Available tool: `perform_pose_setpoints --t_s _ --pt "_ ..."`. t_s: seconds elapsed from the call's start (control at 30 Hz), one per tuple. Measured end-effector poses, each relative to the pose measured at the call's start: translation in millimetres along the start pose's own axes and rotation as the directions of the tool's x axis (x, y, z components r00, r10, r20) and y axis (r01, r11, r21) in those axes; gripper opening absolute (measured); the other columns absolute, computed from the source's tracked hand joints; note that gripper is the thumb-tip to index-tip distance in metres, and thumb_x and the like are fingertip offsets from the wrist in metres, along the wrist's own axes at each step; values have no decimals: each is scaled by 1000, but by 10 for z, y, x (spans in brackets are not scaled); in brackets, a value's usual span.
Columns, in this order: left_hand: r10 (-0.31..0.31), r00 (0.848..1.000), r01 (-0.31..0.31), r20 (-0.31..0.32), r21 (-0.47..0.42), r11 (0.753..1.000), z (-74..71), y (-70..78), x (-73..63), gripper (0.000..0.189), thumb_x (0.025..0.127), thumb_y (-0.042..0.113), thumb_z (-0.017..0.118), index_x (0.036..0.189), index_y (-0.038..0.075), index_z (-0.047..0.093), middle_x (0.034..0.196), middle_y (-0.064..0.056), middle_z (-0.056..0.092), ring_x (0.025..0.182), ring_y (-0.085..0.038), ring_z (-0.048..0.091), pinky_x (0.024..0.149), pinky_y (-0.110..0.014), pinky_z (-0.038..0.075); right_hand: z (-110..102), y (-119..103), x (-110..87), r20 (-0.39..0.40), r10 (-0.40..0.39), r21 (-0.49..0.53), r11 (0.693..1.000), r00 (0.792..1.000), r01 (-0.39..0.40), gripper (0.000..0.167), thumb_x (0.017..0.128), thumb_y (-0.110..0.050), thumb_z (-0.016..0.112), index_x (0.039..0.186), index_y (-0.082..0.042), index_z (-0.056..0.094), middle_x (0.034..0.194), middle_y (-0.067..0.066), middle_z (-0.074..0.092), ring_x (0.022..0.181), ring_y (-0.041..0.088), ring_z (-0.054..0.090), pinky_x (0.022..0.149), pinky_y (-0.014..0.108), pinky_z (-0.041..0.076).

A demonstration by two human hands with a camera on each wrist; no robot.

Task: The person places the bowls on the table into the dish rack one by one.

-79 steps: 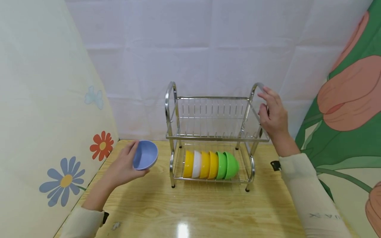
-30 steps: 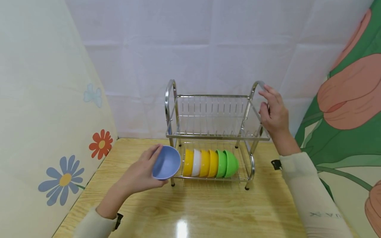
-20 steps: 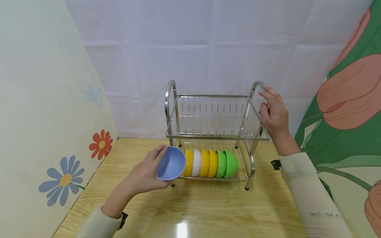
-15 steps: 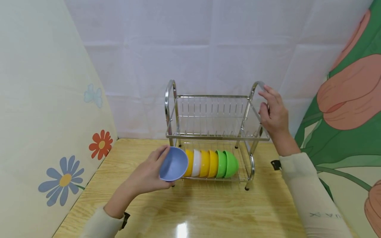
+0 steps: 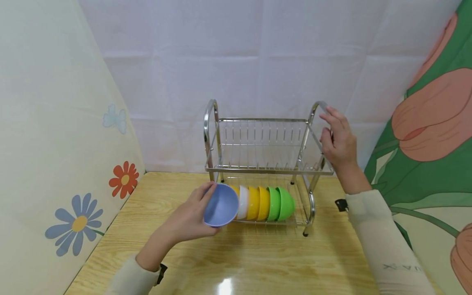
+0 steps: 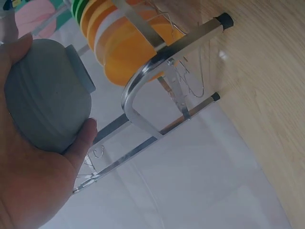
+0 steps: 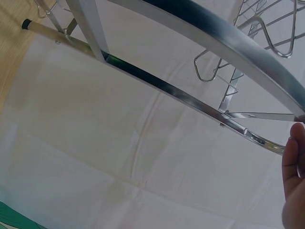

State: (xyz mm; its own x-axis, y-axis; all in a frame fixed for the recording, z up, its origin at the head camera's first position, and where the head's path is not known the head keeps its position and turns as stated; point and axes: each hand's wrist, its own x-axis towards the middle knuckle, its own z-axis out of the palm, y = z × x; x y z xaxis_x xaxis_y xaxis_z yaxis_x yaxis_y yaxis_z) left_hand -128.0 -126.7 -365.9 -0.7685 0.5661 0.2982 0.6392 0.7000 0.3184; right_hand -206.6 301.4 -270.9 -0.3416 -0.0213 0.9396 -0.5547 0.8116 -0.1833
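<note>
My left hand (image 5: 189, 217) grips a blue bowl (image 5: 221, 205) between thumb and fingers, its inside tilted toward me. In the left wrist view the bowl's grey-blue outside (image 6: 47, 95) and foot show. In the head view it overlaps the lower left of a two-tier metal dish rack (image 5: 269, 170); contact cannot be told. Bowls stand on edge in a row on the lower tier: a yellow one partly hidden by the blue bowl, a white one (image 5: 243, 203), more yellow ones (image 5: 253, 203), then green ones (image 5: 287, 203). My right hand (image 5: 341, 143) holds the rack's right side frame.
The rack's upper tier (image 5: 263, 144) has wire slots. It stands on a wood-grain table (image 5: 258, 262), before a white cloth backdrop (image 5: 236, 61). Flower-patterned panels flank it on the left (image 5: 55, 135) and right (image 5: 427, 119).
My left hand has carried the blue bowl rightward from beside the rack to its lower left end, covering part of the leftmost yellow bowl. My right hand has stayed at the frame.
</note>
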Motion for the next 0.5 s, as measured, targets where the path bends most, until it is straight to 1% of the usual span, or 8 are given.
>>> perform_pose_setpoints --t_s 0.2,0.3,0.5 --pt "44 999 -44 -16 -14 999 45 60 30 119 66 50 89 159 5 29 159 -15 32 127 -36 53 87 -45 59 -6 -1 1 1 -2 4 1000 1000 2 39 95 -14 46 128 -5 65 142 10 60 60 -14 32 50 15 30" --pt "51 999 -51 -12 -19 999 67 89 45 119 67 49 89 159 5 29 160 -15 32 129 -35 53 89 -45 59 -9 -2 2 0 -1 3 1000 1000 1 39 95 -14 46 128 -5 65 142 10 60 60 -14 32 50 15 30" --pt "61 998 -61 0 -18 998 95 158 61 120 67 52 88 160 6 28 161 -14 31 128 -34 53 85 -44 60 -18 -11 3 -2 -4 4 1000 1000 4 39 94 -11 47 127 -5 65 141 11 60 60 -13 32 50 17 31"
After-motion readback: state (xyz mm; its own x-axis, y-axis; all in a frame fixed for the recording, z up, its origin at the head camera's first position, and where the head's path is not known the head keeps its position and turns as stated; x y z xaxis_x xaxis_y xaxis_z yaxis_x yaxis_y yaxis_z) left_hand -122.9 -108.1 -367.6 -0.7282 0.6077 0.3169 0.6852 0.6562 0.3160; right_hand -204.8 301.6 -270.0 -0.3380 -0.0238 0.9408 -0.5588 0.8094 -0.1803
